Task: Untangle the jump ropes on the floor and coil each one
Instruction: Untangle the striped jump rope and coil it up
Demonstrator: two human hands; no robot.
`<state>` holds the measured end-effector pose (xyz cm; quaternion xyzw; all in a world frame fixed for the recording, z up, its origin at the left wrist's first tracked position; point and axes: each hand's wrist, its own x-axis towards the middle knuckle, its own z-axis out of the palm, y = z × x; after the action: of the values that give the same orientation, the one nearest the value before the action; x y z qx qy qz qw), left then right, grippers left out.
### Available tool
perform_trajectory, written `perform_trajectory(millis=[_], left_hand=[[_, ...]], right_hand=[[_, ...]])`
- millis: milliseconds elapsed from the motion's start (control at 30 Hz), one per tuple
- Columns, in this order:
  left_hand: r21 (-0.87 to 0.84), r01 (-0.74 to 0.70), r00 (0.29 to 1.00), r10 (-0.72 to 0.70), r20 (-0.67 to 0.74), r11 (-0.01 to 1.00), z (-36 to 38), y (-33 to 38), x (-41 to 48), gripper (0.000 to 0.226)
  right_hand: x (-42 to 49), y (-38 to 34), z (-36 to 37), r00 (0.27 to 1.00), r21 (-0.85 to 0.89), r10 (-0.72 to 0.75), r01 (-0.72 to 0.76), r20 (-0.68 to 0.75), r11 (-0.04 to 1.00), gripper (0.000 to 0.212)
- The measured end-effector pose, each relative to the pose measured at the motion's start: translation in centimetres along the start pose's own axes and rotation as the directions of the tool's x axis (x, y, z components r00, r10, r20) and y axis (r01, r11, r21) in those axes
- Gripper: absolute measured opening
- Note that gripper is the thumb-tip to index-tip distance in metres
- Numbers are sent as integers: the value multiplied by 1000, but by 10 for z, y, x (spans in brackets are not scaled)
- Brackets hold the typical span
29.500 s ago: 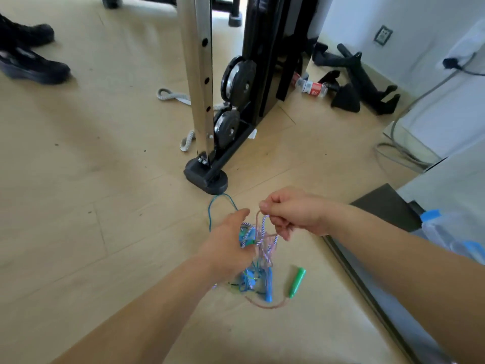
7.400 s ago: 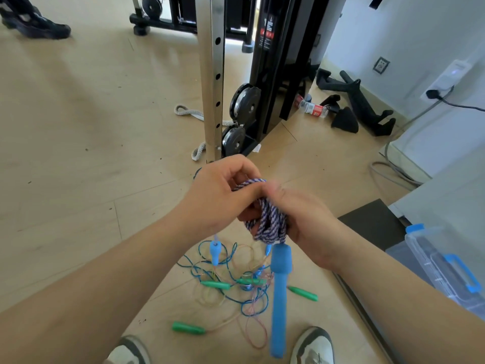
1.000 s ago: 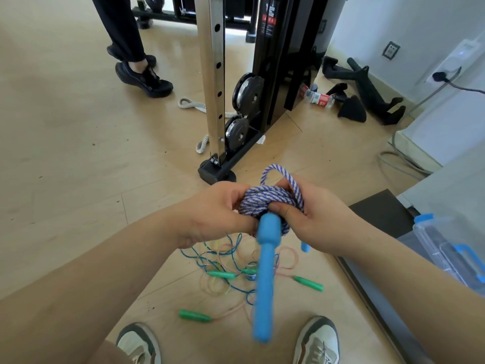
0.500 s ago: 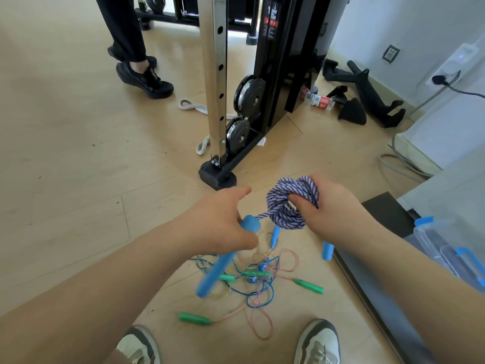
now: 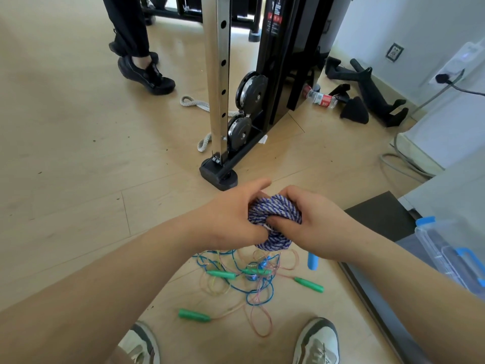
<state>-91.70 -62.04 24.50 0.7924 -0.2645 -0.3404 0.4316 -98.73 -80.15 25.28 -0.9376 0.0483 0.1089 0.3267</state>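
A purple-and-white braided jump rope (image 5: pixel 273 214) is wound into a tight coil held in the air between both hands. My left hand (image 5: pixel 233 219) grips its left side and my right hand (image 5: pixel 317 224) grips its right side, thumb pressed into the coil. One blue handle (image 5: pixel 312 261) hangs below my right hand; the other handle is hidden. On the floor below lies a tangle of thin blue and pinkish jump ropes (image 5: pixel 252 279) with green handles (image 5: pixel 194 315).
A gym machine's steel post and black foot (image 5: pixel 219 174) stand just beyond my hands. Another person's black shoes (image 5: pixel 145 72) are at the back left. A clear bin with blue latches (image 5: pixel 451 256) sits on the right. My own shoes (image 5: pixel 316 342) flank the tangle.
My left hand has let go of the long blue handle and come back onto the coil. Both hands now close around the braided rope; the long handle has gone out of sight.
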Motion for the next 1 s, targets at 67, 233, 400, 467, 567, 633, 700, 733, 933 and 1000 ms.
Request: perform_trajectory(millis=[67,233,400,467,567,633,700,733,933,1000], left_hand=[[-66,-12,1000,14,27,998,-6,-2,1,69],[47,41,992,-46,120,998,-7,-3,1,22],[145,-38,994,52,-99,989,8,2,3,24],[46,-105,986,110,-124,993,-1,5,3,34],[26,-168,974,170,-152,985,-9,7,-1,39],[54,-187,965,194,-174,981,-10,9,-2,35],[75,-210,953,222,-207,975,-14,10,-3,33],[100,-219,946,236,-221,971,-16,10,-3,33],[430,-198,923,315,-220,881,-20,3,-1,39],[491,-211,930,328,-165,845,-18,-2,2,40]], right_hand=[[-1,1,-2,999,22,-35,35,12,999,16],[-2,6,-4,999,29,-38,37,16,999,15],[1,11,-1,997,62,17,-12,-69,998,10],[2,14,-5,990,154,82,-63,-119,986,10],[2,15,-5,984,251,133,-100,-116,963,14],[1,15,-4,986,263,142,-114,-90,958,19],[1,12,-3,986,291,150,-123,-73,949,24],[2,11,-2,984,320,161,-129,-74,938,26],[-2,14,-10,983,374,139,-176,123,911,38],[-3,17,-14,977,387,140,-193,161,902,33]])
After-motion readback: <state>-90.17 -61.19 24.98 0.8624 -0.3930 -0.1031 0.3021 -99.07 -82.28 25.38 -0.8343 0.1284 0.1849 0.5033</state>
